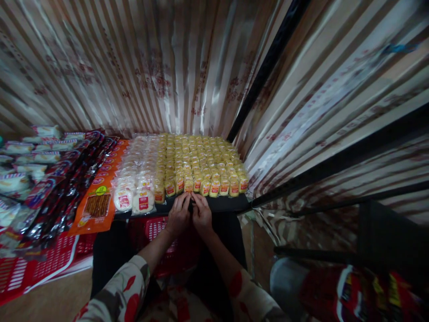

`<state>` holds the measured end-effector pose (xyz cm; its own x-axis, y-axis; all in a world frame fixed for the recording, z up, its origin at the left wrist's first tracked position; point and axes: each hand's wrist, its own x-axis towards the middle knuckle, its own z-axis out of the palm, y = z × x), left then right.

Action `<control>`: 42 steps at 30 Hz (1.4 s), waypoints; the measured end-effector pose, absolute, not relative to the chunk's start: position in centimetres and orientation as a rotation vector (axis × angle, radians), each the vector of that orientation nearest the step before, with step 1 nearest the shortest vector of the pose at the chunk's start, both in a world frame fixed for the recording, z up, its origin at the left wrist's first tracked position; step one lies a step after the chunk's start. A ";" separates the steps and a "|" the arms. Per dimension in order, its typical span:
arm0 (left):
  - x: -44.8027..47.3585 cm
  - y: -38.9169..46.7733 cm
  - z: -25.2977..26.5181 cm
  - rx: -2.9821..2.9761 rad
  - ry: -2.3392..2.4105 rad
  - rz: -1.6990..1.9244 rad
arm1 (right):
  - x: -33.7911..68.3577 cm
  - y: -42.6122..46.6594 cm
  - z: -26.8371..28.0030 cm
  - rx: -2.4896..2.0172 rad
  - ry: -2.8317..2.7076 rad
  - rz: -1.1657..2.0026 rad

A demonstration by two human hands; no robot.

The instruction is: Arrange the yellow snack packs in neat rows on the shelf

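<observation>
Your left hand and right hand, fingers partly curled, grip impossible to tell, are at the yellow packets just ahead, which an uneven push could topple.

Looks like a shop here, or its stockroom, can't tell which! Up to the front edge of a flat black shelf run tight ranks of small yellow food packs in clear film, red labels out front; beside them, round white packs in clear film; further left, flat orange snack packets and glossy dark packets. Red perforated plastic baskets sit lower left, and brown-and-white striped printed sheeting lines the back.
</observation>
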<state>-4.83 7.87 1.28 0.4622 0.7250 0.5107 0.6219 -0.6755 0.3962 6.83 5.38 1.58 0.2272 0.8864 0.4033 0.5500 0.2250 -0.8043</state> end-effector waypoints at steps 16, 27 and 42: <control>-5.1 7.4 1.5 2.468 1.139 0.975 | 10.0 4.4 2.9 -1.697 -1.317 -0.070; -4.3 7.6 2.4 2.325 1.305 1.035 | 9.8 6.7 2.6 -1.632 -1.364 0.009; -4.3 7.7 1.9 2.375 1.166 1.038 | 9.0 6.9 3.4 -1.627 -1.478 -0.277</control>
<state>-4.34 7.75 1.93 0.4098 0.7781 0.4760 0.5626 -0.6264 0.5396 8.99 6.90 3.35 0.2622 0.6845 0.6802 0.8842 0.1120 -0.4535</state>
